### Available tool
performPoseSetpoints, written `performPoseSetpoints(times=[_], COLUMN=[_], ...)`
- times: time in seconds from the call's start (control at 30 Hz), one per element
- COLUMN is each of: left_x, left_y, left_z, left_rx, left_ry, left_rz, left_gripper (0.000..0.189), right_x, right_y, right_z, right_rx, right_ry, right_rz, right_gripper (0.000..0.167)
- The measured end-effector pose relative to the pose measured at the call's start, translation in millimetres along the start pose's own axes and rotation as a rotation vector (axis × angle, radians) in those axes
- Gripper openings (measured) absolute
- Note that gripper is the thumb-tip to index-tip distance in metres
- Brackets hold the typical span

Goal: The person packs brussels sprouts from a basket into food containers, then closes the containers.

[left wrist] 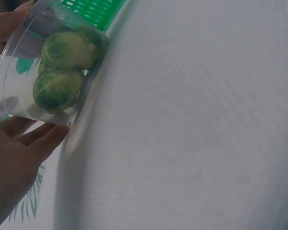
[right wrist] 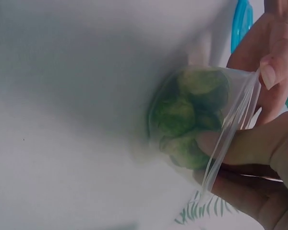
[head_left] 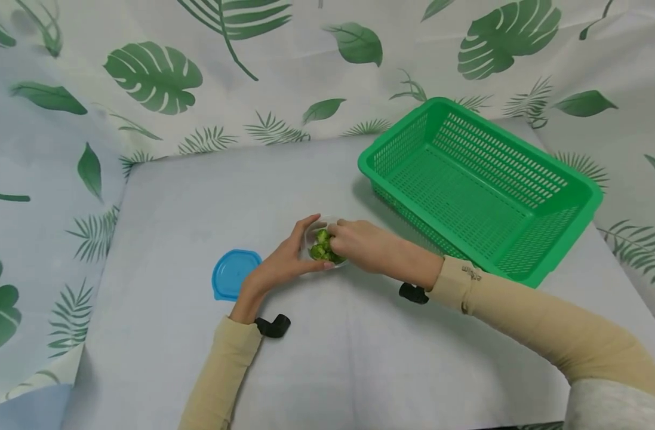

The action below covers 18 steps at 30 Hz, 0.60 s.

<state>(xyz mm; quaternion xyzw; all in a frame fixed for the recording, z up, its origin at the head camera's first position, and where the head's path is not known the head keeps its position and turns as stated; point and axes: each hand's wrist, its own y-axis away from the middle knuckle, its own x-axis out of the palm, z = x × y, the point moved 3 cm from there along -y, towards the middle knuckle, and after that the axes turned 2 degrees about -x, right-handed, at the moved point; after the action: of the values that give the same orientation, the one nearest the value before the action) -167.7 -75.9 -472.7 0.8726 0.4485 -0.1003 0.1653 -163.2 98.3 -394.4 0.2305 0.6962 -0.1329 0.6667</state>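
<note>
A clear plastic tub (left wrist: 19, 72) stands on the table with several green Brussels sprouts (head_left: 320, 249) inside. My left hand (head_left: 284, 258) holds the tub from its left, thumb on the near side and fingers around the far side. From the right, my right hand (head_left: 366, 246) reaches in over the rim. In the right wrist view its thumb and fingertips are inside the tub, pinching a Brussels sprout (right wrist: 182, 149); part of that grip is blurred by the plastic. Left of the tub, partly behind the left wrist, lies a blue lid (head_left: 229, 276).
A large green plastic basket (head_left: 413, 218) with slotted walls stands at the back right, beyond the right forearm. A white cloth covers the table (head_left: 198, 197). Leaf-patterned sheets (head_left: 284, 65) hang behind and at both sides.
</note>
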Motion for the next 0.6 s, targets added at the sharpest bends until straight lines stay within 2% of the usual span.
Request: performPoseSetpoints(times=[0.2,0.3,0.5,0.6], left_x=[-0.1,-0.1,2.2,1.1], left_y=[-1.1,-1.5,-1.6,-0.7], left_z=[0.3,-0.1,0.6,1.2], left_rx=[0.012,0.022,0.031,0.025], left_ry=[-0.01,-0.008,0.011,0.006], left_rz=[0.001,-0.003,0.017,0.004], left_gripper=[0.098,0.098,0.1,0.1], right_x=[-1.7,-5.8,-18.9,-28.9], right_y=[3.9,6.6,14.9,19.5], right_z=[-2.7,-6.3,-14.1,-22.1], right_rx=[-0.009,-0.012,-0.035,-0.025], right_ry=[-0.022,-0.033,-0.122,-0.195], right_rz=[0.023,0.01,-0.119,-0.181], right_gripper=[0.013,0.016,0.012,0.012])
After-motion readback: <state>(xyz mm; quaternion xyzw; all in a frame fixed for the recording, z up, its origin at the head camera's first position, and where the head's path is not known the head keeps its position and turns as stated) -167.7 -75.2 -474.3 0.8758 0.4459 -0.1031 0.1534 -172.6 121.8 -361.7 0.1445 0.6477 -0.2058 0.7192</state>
